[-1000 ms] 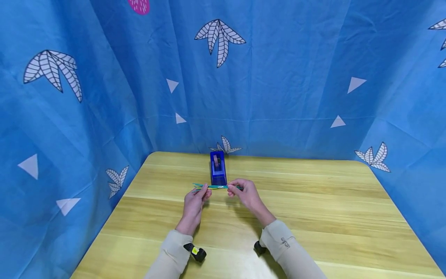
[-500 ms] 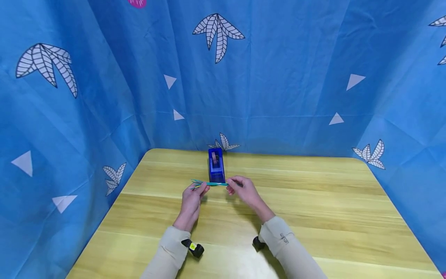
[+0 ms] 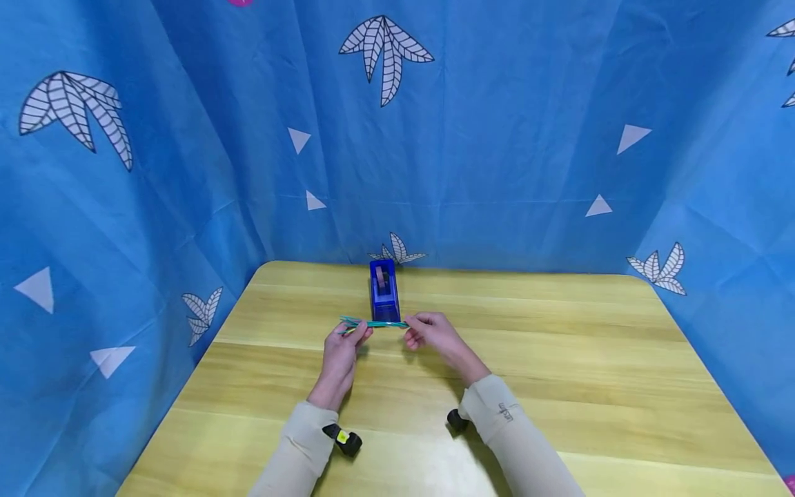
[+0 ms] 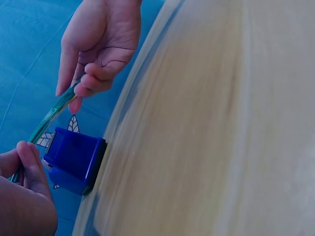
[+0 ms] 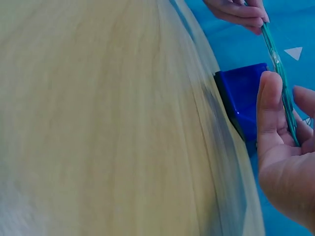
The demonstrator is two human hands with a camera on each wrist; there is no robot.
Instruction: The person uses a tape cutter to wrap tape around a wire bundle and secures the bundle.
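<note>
A slim bundle of green strands (image 3: 386,324), with a little yellow among them, is stretched level between both hands. My left hand (image 3: 339,355) pinches it between thumb and fingers, and loose strand ends fan out on its left. At the other end, my right hand (image 3: 439,337) pinches the bundle with thumb and fingertips. A shiny clear patch shows midway on the bundle (image 5: 275,58) in the right wrist view. Just behind the hands stands a blue tape dispenser (image 3: 385,293) with a roll in it. Exactly what the strands are is too small to tell.
The wooden table (image 3: 559,373) spreads out on both sides of the arms. A blue patterned curtain (image 3: 509,138) hangs round its back and sides. Black wrist cameras sit at the left cuff (image 3: 349,443) and the right cuff (image 3: 457,421).
The whole head view has shifted slightly, so everything sits a little higher in it. Both hands keep their grip on the bundle, which has turned slightly, showing less yellow between them.
</note>
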